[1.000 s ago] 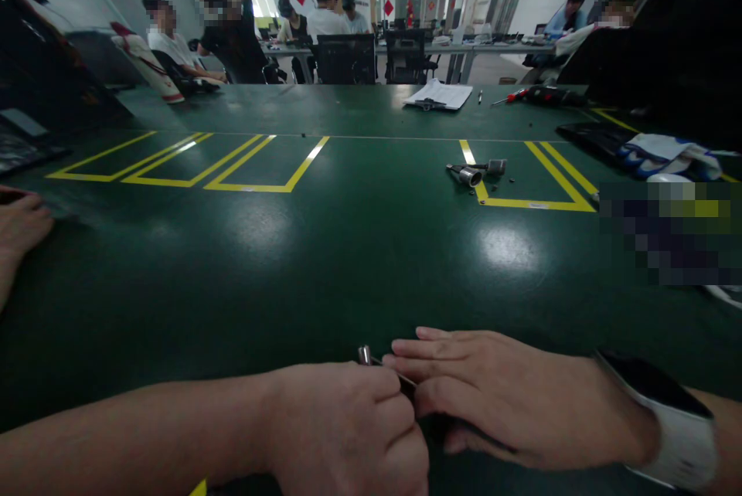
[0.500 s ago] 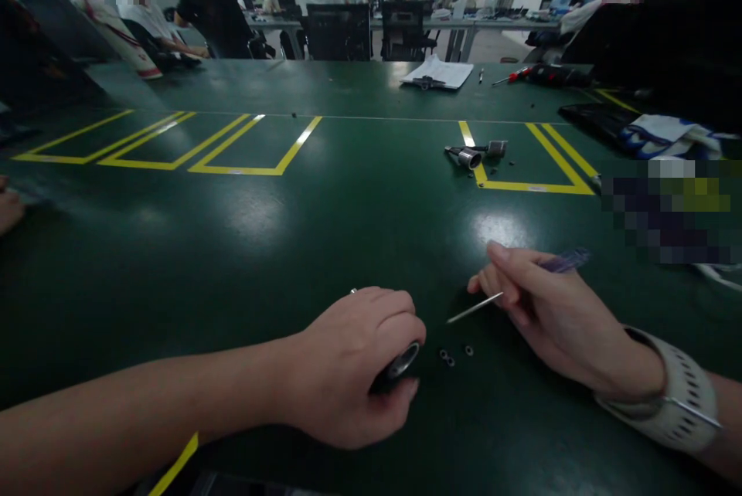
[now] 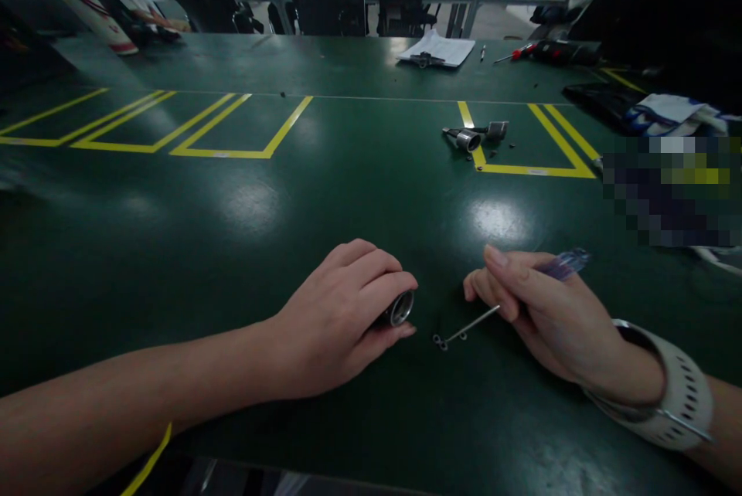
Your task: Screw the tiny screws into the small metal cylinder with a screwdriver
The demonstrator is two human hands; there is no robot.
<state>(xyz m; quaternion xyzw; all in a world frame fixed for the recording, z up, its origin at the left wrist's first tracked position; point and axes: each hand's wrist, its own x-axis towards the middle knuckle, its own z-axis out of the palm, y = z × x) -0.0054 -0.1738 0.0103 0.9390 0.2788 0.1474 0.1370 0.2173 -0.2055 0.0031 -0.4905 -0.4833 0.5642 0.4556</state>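
My left hand (image 3: 348, 318) is wrapped round a dark cylindrical part with a shiny metal ring at its open end (image 3: 401, 308), which faces right. Most of that part is hidden by my fingers. In my right hand (image 3: 545, 310) is a thin screwdriver (image 3: 472, 324) with a clear purplish handle, its shaft slanting down to the left. The screwdriver's tip is at or just above several small dark ring-like pieces (image 3: 444, 345) on the green table (image 3: 348, 442), between my hands. Whether the tip touches one of them I cannot tell.
Two metal cylindrical parts with stems (image 3: 468, 141) lie across yellow tape (image 3: 536, 171), with tiny bits near them. Farther back are a clipboard with paper (image 3: 437, 50) and a red-and-black tool (image 3: 562, 52). A white-and-blue cloth (image 3: 675, 113) lies at the right. People sit beyond the table.
The view has tipped downward. My left hand has turned the cylindrical part so its open end shows more. The screwdriver's tip has come down to the small rings.
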